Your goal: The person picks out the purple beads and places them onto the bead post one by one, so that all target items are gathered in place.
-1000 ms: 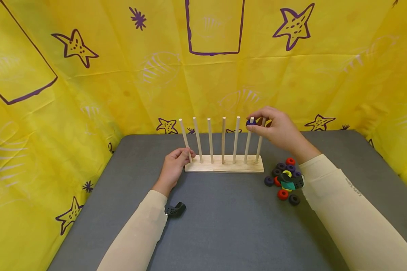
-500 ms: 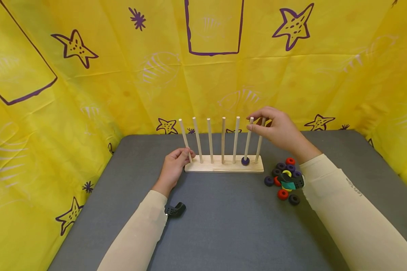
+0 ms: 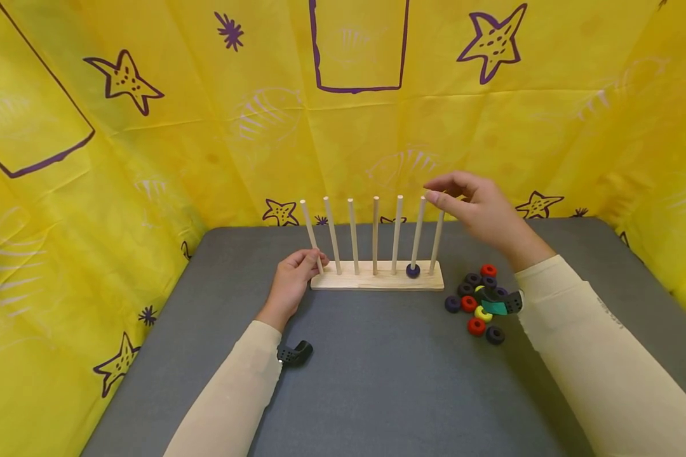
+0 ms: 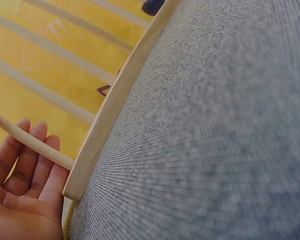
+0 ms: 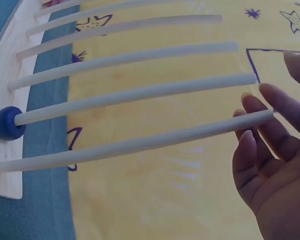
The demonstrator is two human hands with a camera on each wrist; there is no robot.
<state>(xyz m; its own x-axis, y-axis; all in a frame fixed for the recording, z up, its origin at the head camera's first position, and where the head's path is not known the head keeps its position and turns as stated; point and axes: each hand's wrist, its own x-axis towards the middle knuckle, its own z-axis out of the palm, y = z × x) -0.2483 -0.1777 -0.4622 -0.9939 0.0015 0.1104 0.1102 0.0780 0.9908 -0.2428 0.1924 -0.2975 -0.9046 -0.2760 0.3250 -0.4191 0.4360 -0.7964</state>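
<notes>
A wooden stand (image 3: 354, 282) with a row of upright pegs sits toward the back of the grey table. My left hand (image 3: 293, 273) holds the leftmost peg (image 3: 310, 225) low down, thumb on one side and fingers behind it. One dark blue ring (image 3: 413, 271) lies at the foot of the second peg from the right (image 3: 418, 235); the right wrist view shows this blue ring (image 5: 10, 123) flat against the base. My right hand (image 3: 486, 209) hovers by the tops of the two rightmost pegs, holding nothing. Its loosely bent fingers are around the tip of the rightmost peg (image 5: 140, 147); contact is unclear.
Right of the stand lies a loose pile of rings: red (image 3: 476, 327), yellow (image 3: 483, 313), dark blue (image 3: 452, 304) and black (image 3: 495, 335). The right wrist strap (image 3: 505, 303) covers part of it. A yellow printed cloth (image 3: 206, 146) hangs behind the table.
The blue ring, at the peg's top between my right fingers earlier, has dropped to the base. My right hand has let go and moved slightly up and right. My left hand stays put.
</notes>
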